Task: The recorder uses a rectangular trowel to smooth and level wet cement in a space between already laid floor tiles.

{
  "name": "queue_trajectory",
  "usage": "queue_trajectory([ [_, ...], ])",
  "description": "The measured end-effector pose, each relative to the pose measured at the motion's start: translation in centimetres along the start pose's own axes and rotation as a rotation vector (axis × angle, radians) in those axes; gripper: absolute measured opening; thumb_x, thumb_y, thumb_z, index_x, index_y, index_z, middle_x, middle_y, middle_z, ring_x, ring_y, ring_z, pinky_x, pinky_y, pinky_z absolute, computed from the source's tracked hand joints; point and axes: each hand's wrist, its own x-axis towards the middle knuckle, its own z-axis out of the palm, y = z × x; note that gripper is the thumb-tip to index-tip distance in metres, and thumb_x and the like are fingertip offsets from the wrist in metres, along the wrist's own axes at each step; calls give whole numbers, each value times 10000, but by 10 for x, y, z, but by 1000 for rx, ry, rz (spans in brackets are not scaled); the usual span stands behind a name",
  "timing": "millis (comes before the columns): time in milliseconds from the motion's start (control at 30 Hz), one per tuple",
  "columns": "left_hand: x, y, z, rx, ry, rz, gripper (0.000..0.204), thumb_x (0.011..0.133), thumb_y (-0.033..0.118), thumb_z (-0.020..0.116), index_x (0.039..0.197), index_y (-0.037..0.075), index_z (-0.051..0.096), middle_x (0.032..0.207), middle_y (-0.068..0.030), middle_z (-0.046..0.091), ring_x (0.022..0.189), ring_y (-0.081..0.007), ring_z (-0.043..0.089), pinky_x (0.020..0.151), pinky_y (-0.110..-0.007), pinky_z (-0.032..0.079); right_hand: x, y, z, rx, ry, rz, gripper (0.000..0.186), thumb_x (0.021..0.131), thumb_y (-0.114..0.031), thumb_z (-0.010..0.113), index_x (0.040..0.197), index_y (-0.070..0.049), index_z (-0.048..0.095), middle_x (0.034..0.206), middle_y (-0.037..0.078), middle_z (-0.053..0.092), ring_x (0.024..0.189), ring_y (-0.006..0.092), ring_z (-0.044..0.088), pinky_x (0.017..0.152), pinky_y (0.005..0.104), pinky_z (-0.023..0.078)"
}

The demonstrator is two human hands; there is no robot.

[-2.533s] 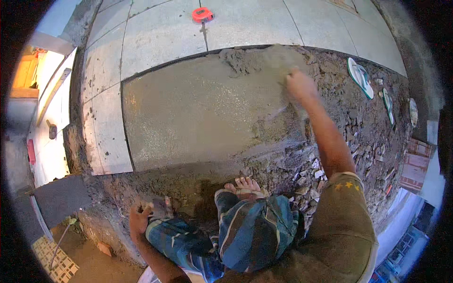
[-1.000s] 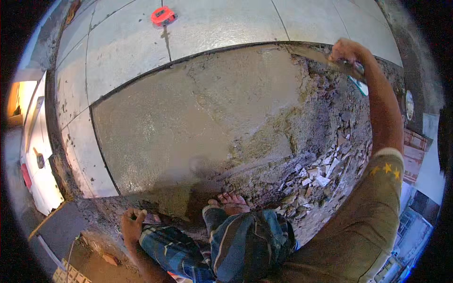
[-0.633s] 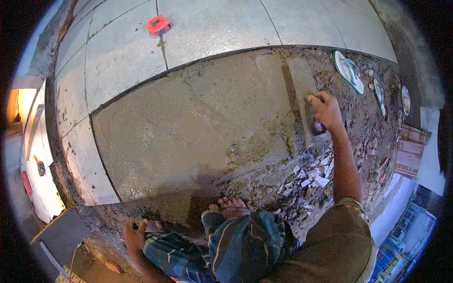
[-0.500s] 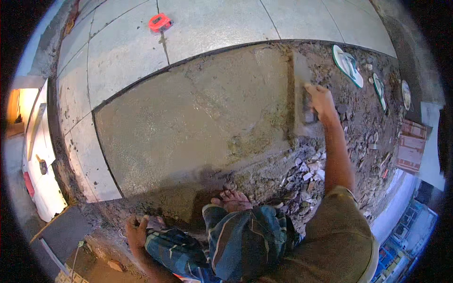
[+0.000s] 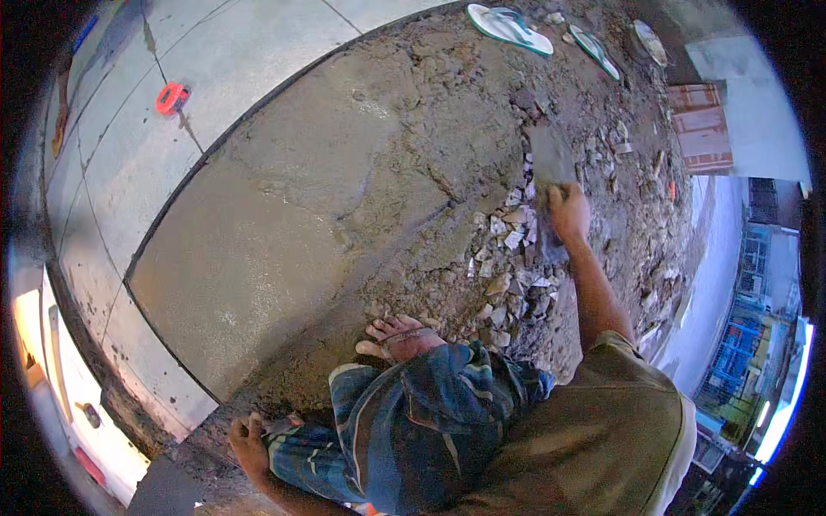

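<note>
My right hand (image 5: 570, 215) is closed round the handle of a flat rectangular plastering trowel (image 5: 553, 157). The blade is over rough soil beside a heap of pale broken tile pieces (image 5: 514, 297). To the left spreads a grey wet mortar bed (image 5: 237, 267), smooth at its left part and lumpy toward the right. My left hand (image 5: 249, 445) rests by my bent knee at the lower left, fingers loosely curled and apart, with nothing visible in it. My bare foot (image 5: 400, 335) is at the near edge of the mortar.
Large pale floor tiles (image 5: 103, 215) border the mortar on the left and far side. On them lies a red tape measure (image 5: 172, 98). One flip-flop (image 5: 509, 29) and another flip-flop (image 5: 594, 52) lie on the soil at the far right. Brown-red boxes (image 5: 701, 129) stand at the right.
The view has swung to the right. My right hand has taken the trowel from the mortar's right edge to the rubble beside the tile pieces. My left hand stays by my knee.
</note>
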Motion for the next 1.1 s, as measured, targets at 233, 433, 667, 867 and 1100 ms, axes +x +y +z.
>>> queue_trajectory([
  [233,11,51,9,120,-16,155,419,913,242,725,710,34,423,643,-28,394,630,-149,378,571,-360,330,-38,-3,40,-95,-113,22,450,927,-388,557,1086,21,659,1024,297,691,983,476,662,882,550,517],
  [433,29,47,15,176,-66,97,365,903,232,727,720,16,497,639,-33,472,619,-157,443,583,-351,381,14,-24,60,36,-140,-61,431,917,-355,601,1035,57,657,990,306,688,969,485,654,840,525,517],
  [667,21,67,7,147,-54,110,354,904,222,723,706,40,493,637,-13,495,635,-127,451,587,-336,392,4,-29,10,196,-162,-180,374,893,-323,667,994,37,684,889,256,704,860,388,705,768,457,536],
  [867,10,56,6,61,-45,63,352,889,216,736,709,49,484,642,1,486,622,-117,429,576,-336,375,36,-138,13,188,-68,-491,426,927,-390,597,1048,10,684,999,267,706,958,423,688,826,488,538],
  [1100,3,45,2,55,16,-95,312,869,184,748,730,46,505,656,1,497,639,-108,427,584,-329,378,86,-183,46,32,-56,-484,439,943,-372,561,1113,26,635,948,293,693,943,464,675,864,541,535],
])
